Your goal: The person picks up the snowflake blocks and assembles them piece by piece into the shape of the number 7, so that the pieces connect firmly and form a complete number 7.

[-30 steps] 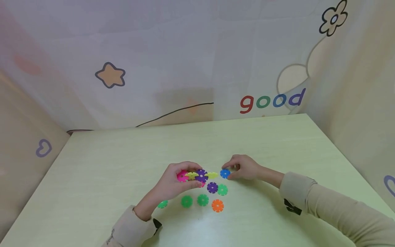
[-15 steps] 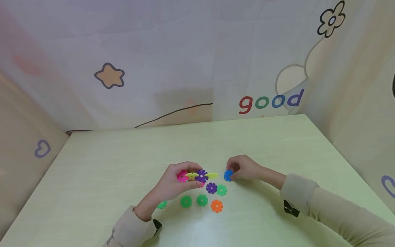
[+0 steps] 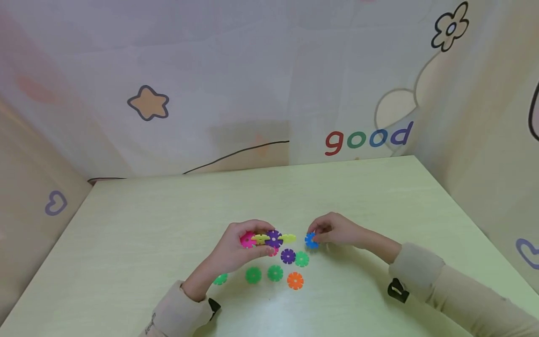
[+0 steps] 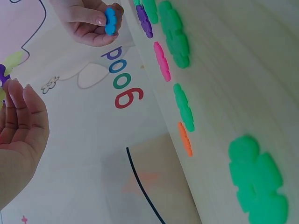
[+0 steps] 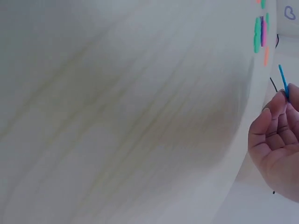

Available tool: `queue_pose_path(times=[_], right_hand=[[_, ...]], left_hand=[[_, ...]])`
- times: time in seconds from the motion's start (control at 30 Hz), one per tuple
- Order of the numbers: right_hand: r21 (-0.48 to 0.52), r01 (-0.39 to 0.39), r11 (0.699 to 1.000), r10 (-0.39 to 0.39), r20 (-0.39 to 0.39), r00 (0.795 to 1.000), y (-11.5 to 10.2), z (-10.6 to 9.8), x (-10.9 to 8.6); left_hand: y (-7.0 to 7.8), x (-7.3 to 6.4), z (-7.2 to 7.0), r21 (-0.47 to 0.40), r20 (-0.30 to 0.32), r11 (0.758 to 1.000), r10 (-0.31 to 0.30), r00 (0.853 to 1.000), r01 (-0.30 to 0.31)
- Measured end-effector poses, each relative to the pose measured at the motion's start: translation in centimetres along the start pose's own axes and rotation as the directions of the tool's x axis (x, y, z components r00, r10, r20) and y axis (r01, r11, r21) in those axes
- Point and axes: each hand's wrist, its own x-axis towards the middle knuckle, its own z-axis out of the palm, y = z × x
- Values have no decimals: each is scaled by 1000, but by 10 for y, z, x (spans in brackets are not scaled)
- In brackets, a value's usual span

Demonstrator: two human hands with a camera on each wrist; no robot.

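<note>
My left hand point(image 3: 233, 248) grips a joined row of notched plastic discs above the table in the head view. That row runs from a pink disc point(image 3: 246, 239) through a yellow disc and a purple disc point(image 3: 274, 239) to another yellow disc point(image 3: 288, 238), seen nearly edge-on. To its right, my right hand point(image 3: 340, 229) pinches a single blue disc point(image 3: 310, 240), apart from the row. The right wrist view shows the blue disc point(image 5: 282, 74) edge-on between fingertip and thumb. Only the purple and yellow end of the row point(image 4: 4, 72) shows in the left wrist view.
Loose discs lie on the pale table point(image 3: 168, 210) below the hands: purple point(image 3: 288, 256), orange point(image 3: 295, 281) and several green, among them one green disc point(image 3: 253, 275). A pink disc point(image 3: 274, 252) is partly hidden by the left thumb. A printed curtain point(image 3: 236, 70) stands behind.
My right hand has shifted slightly right with the blue disc, widening its gap from the row, and the disc has turned a little. The left hand stays almost still.
</note>
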Motion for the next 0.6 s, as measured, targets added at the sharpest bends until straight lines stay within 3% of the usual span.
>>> queue_pose_path(times=[0.3,0.6], right_hand=[[29,59,998,-59,0,998,-12,1,-8],[77,122,990,-117,-59,991,-28,1,-19]], left_hand=[[0,0,0,11,-4,1000,1,1000,0],[1,0,0,15,-16,1000,0,1000,0]])
